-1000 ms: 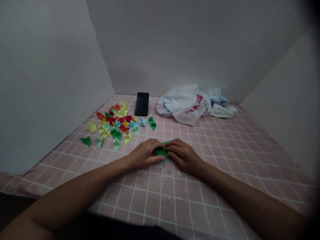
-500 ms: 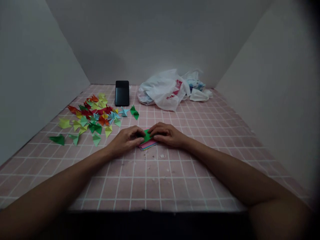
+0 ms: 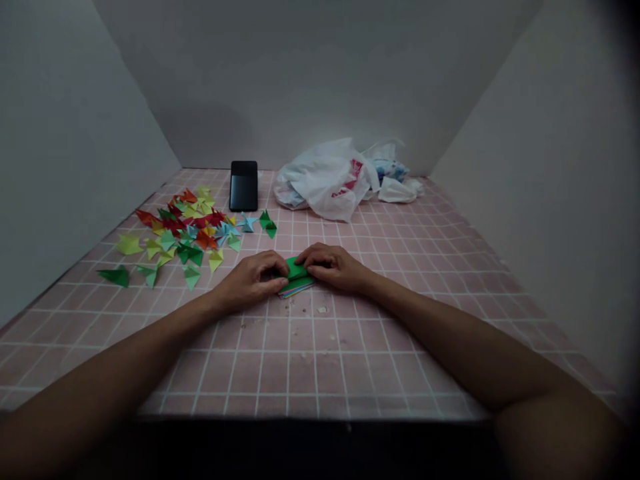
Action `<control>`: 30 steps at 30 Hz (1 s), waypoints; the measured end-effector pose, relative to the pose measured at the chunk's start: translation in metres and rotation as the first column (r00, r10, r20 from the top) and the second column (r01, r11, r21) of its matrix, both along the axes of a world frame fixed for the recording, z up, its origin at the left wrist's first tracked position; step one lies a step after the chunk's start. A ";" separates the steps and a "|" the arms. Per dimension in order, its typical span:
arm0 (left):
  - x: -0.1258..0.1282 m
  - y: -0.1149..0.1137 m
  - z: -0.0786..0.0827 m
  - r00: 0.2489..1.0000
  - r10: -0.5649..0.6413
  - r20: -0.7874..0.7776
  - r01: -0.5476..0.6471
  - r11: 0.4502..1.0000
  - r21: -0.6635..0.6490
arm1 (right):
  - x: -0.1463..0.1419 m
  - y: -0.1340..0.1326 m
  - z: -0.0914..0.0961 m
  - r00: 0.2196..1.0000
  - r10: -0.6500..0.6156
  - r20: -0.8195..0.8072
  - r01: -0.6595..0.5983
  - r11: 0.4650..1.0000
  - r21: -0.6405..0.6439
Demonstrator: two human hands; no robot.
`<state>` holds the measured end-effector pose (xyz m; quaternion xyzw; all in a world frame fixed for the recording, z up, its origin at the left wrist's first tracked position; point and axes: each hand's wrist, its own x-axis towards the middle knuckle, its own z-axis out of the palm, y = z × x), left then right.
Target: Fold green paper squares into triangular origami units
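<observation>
Between my two hands is a green sheet of origami paper (image 3: 297,269), lying over a small stack of coloured paper (image 3: 296,291) whose pink, blue and pale edges show at the front. My left hand (image 3: 255,279) pinches the sheet's left side between thumb and fingers. On its right side, my right hand (image 3: 333,267) grips it, with fingertips pressed on top. A fold line runs across the sheet, with a green strip showing below it. The fingers partly hide both side edges of the paper.
Many folded paper pieces (image 3: 189,253) in red, yellow, green and blue are scattered at the left. Behind them lies a black phone-like device (image 3: 244,187). A white plastic bag (image 3: 325,180) and a smaller bag (image 3: 393,173) sit at the back wall. Small scraps (image 3: 323,309) dot the tablecloth.
A green strip now shows at the front of the stack, where pink showed before. Both hands have stayed in nearly the same place. The view has shifted slightly.
</observation>
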<state>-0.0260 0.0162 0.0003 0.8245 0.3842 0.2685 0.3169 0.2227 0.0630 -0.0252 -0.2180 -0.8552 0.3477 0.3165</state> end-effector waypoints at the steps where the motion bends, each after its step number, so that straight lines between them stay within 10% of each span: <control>1: 0.000 0.000 0.000 1.000 0.001 0.001 -0.001 1.000 0.000 | 0.000 0.000 -0.001 1.000 -0.007 -0.003 0.007 1.000 0.001; 20: 0.000 -0.001 -0.001 1.000 0.007 -0.014 -0.006 0.998 0.063 | -0.010 -0.013 0.001 0.983 -0.182 -0.011 0.180 0.979 -0.099; 30: 0.002 -0.001 -0.005 0.987 0.033 -0.160 -0.010 0.990 0.142 | 0.002 0.002 0.005 0.986 0.116 0.123 -0.124 0.991 0.055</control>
